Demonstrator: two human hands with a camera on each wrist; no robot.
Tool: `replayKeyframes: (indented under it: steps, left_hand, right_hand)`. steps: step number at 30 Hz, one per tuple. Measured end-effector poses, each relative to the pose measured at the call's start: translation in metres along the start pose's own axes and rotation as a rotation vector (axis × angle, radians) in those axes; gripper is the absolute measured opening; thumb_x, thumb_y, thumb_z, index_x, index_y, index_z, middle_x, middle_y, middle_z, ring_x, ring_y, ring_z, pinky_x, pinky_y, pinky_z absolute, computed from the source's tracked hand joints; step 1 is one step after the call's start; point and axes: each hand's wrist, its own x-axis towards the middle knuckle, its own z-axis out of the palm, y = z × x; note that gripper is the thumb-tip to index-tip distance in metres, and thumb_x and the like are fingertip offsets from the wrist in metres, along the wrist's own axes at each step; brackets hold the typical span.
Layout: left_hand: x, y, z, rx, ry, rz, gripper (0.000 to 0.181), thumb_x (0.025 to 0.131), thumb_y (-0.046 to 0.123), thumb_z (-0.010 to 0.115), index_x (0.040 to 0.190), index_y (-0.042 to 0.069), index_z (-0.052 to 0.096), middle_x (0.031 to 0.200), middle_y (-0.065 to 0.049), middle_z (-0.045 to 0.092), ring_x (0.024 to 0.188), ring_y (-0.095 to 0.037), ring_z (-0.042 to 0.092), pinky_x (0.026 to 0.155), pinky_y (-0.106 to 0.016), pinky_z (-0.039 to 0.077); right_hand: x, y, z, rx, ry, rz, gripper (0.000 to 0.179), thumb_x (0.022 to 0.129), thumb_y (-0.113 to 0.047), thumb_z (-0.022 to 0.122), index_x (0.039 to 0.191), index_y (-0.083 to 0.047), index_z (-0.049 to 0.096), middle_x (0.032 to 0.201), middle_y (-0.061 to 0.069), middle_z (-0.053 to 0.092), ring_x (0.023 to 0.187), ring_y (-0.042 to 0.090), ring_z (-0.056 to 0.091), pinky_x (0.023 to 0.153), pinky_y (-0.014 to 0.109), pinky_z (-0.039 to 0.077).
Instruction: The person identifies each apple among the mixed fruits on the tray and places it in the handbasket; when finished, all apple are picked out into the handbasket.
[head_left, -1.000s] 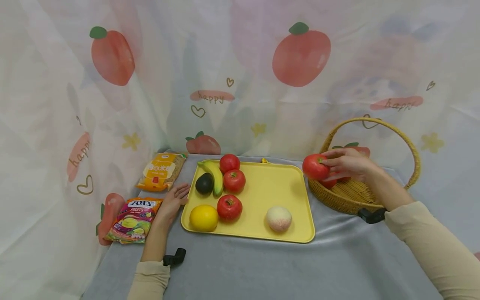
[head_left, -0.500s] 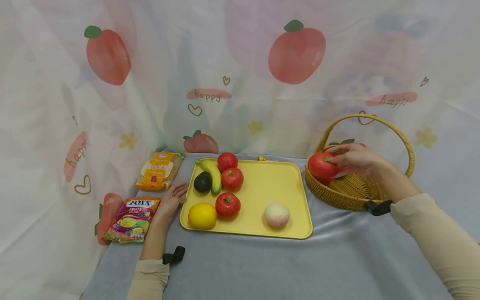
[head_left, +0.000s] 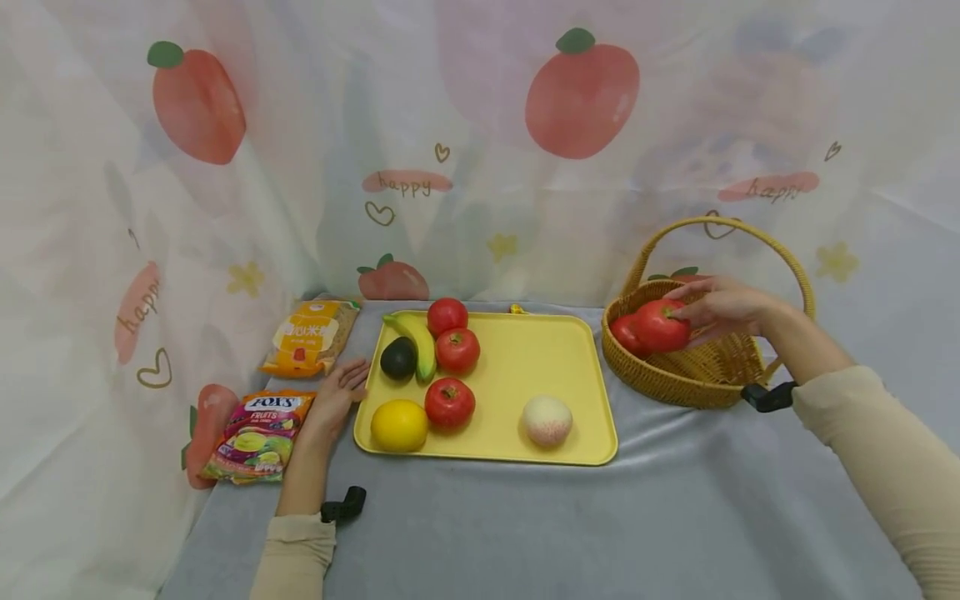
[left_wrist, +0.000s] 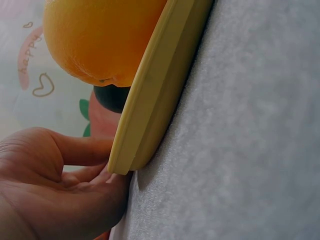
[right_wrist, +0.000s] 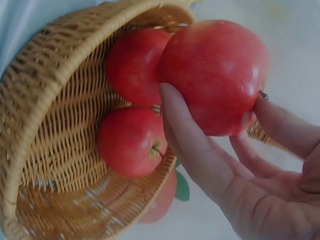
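Apple (right_wrist: 212,72) gripped by R hand (right_wrist: 265,195), btwn fingertips, at basket (right_wrist: 62,132) mouth, poss. touching 2nd apple (right_wrist: 134,65).

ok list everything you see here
tray: 1, yellow, centre
banana: 1, yellow, tray's far left
avocado: 1, dark, beside banana
round fruits: 3, red, tray's left half
citrus: 1, yellow, tray's near left
peach: 1, pale, tray's near right
basket: 1, tan, right side
basket apples: 2, red, inside it
held apple: 1, red, over basket
bags: 2, orange and multicoloured, left side
small item: 1, yellow, behind tray
cloth: 1, grey, underneath
curtain: 1, printed white, behind
wrist devices: 2, black, wrists
sleeves: 2, beige, arms
left grip: 1, bare, at tray edge
right grip: 1, bare, round held apple
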Motion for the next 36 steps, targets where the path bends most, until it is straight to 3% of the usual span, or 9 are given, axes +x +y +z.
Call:
replayKeyframes:
  steps: [12, 19, 25, 36]
  left_hand:
    - [0.004, 0.004, 0.002, -0.02, -0.003, 0.012, 0.063, 0.103, -0.011, 0.046, 0.162, 0.002, 0.029, 0.165, -0.019, 0.036, 0.153, -0.031, 0.035, 0.124, -0.044, 0.029]
    - [0.004, 0.002, 0.001, -0.018, 0.0, 0.008, 0.063, 0.103, -0.012, 0.045, 0.162, 0.002, 0.029, 0.165, -0.019, 0.036, 0.153, -0.031, 0.035, 0.125, -0.045, 0.028]
    - [0.004, 0.001, 0.0, -0.01, 0.004, -0.002, 0.064, 0.103, -0.011, 0.045, 0.163, 0.003, 0.029, 0.166, -0.018, 0.036, 0.153, -0.03, 0.035, 0.125, -0.045, 0.028]
    - [0.003, -0.004, -0.002, -0.013, 0.007, -0.005, 0.064, 0.102, -0.011, 0.045, 0.162, 0.002, 0.029, 0.165, -0.019, 0.036, 0.153, -0.031, 0.035, 0.125, -0.045, 0.028]
  right_hand:
    - [-0.003, 0.006, -0.024, -0.154, -0.02, 0.038, 0.059, 0.108, -0.01, 0.054, 0.156, 0.012, 0.027, 0.145, 0.032, 0.045, 0.109, 0.032, 0.068, 0.093, 0.058, 0.058]
    - [-0.003, 0.011, -0.032, -0.201, -0.034, 0.118, 0.064, 0.107, -0.014, 0.056, 0.156, 0.013, 0.026, 0.125, 0.02, 0.059, 0.1, 0.031, 0.067, 0.091, 0.057, 0.059]
    - [-0.001, 0.015, -0.034, -0.223, -0.043, 0.168, 0.062, 0.106, -0.01, 0.054, 0.153, 0.016, 0.024, 0.108, 0.014, 0.058, 0.089, 0.028, 0.063, 0.088, 0.055, 0.061]
    - [0.005, 0.018, -0.031, -0.321, -0.056, 0.229, 0.057, 0.104, -0.007, 0.053, 0.146, 0.02, 0.026, 0.116, 0.028, 0.053, 0.097, 0.034, 0.063, 0.087, 0.057, 0.061]
